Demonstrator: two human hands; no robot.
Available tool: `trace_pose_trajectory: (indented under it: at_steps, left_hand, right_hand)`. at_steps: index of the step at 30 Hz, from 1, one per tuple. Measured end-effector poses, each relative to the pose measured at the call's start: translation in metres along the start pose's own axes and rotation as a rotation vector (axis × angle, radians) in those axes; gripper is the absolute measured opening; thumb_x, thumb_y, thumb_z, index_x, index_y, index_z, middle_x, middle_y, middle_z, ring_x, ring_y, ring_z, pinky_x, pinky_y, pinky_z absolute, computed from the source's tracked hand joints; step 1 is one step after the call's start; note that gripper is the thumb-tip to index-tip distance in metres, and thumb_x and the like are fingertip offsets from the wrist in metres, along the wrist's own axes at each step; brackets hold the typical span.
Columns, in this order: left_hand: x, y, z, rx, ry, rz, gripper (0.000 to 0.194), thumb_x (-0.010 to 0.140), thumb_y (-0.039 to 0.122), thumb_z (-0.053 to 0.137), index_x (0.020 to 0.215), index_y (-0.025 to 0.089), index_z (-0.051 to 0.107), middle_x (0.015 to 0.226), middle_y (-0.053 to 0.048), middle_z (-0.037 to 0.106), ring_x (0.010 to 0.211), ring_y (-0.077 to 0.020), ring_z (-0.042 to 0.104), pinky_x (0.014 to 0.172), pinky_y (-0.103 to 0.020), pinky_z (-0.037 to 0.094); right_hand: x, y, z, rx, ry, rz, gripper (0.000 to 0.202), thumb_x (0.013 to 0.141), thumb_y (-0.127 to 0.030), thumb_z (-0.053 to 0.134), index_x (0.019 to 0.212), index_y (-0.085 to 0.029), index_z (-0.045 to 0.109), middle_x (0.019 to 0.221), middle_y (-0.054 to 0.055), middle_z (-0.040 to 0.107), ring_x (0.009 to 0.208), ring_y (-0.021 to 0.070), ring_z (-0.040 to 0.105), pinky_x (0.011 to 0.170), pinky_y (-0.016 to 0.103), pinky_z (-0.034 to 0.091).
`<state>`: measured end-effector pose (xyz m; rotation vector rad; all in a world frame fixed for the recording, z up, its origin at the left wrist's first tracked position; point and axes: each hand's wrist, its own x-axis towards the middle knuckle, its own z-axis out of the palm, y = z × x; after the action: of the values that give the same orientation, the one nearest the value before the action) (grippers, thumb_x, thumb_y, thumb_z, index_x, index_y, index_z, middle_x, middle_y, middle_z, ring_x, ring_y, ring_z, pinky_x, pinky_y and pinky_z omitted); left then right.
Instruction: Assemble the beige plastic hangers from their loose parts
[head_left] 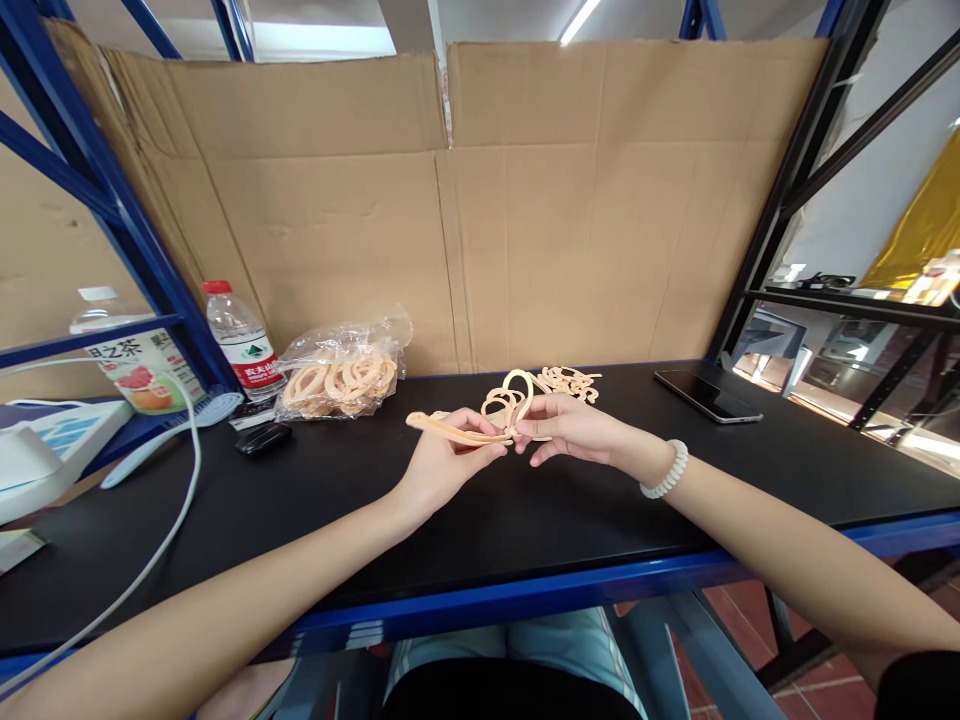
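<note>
Near the middle of the black table (465, 520), my left hand (446, 455) is closed on a flat, pale tan looped piece (457, 430). One end of it sticks out to the left past my fingers. My right hand (566, 430), with a white beaded bracelet (666, 470) on the wrist, pinches the same piece at its right part, close to my left fingertips. Curled loops rise above the place where both hands meet. Just behind my right hand lies a pile of small tan pieces (570, 383). Exactly how the loops join is hidden by my fingers.
A clear plastic bag (341, 375) of tan rings stands at the back left, beside a red-capped water bottle (244, 345) and a black mouse-like object (264, 438). A phone (707, 396) lies at the right. A white cable (184, 500) crosses the left side. Cardboard (600, 220) walls the back.
</note>
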<state>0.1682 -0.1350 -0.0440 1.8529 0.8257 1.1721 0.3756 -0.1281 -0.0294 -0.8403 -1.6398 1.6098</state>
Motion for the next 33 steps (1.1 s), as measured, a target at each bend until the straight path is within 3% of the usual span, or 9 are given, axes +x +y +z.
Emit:
trace_pose_trajectory:
  at_steps: [5,17,25,29,33]
  left_hand:
    - [-0.001,0.000,0.000,0.135,0.020,0.095,0.013,0.071,0.026,0.073,0.075,0.017,0.065,0.078,-0.003,0.069,0.075,-0.0173,0.064,0.069,-0.028,0.051]
    - [-0.001,-0.003,0.002,-0.070,0.010,0.084,0.017,0.068,0.025,0.076,0.073,0.015,0.063,0.082,-0.004,0.068,0.078,-0.0195,0.067,0.072,-0.032,0.056]
    - [-0.003,-0.010,0.000,0.000,0.071,0.072,0.018,0.065,0.025,0.079,0.071,0.015,0.066,0.081,-0.007,0.069,0.080,-0.0243,0.068,0.075,-0.040,0.057]
    - [-0.003,-0.012,0.002,-0.124,0.044,0.013,0.020,0.060,0.023,0.081,0.069,0.015,0.065,0.079,-0.005,0.070,0.076,-0.0230,0.070,0.074,-0.038,0.058]
    - [-0.004,-0.007,0.005,-0.210,0.030,-0.022,0.020,0.059,0.023,0.082,0.070,0.015,0.067,0.078,-0.005,0.072,0.076,-0.0224,0.070,0.075,-0.036,0.058]
  right_hand:
    - [0.001,0.001,-0.001,0.047,-0.068,0.069,0.022,0.078,-0.030,0.072,0.085,-0.014,0.058,0.090,0.009,0.067,0.090,0.0188,0.065,0.069,0.026,0.056]
    - [0.000,0.000,-0.004,0.067,-0.139,0.117,0.021,0.077,-0.026,0.073,0.086,-0.014,0.059,0.098,0.010,0.069,0.096,0.0224,0.067,0.068,0.022,0.056]
    - [0.001,0.003,0.001,0.072,-0.058,0.080,0.026,0.068,-0.027,0.080,0.082,-0.010,0.067,0.086,0.008,0.070,0.085,0.0194,0.069,0.081,0.029,0.056]
    - [0.001,0.005,0.009,-0.007,0.022,0.002,0.029,0.064,-0.031,0.081,0.077,-0.009,0.067,0.084,0.009,0.070,0.079,0.0209,0.070,0.081,0.035,0.056]
    - [0.000,0.004,0.011,0.008,0.023,0.004,0.032,0.061,-0.032,0.083,0.075,-0.009,0.065,0.079,0.008,0.069,0.075,0.0213,0.070,0.079,0.036,0.057]
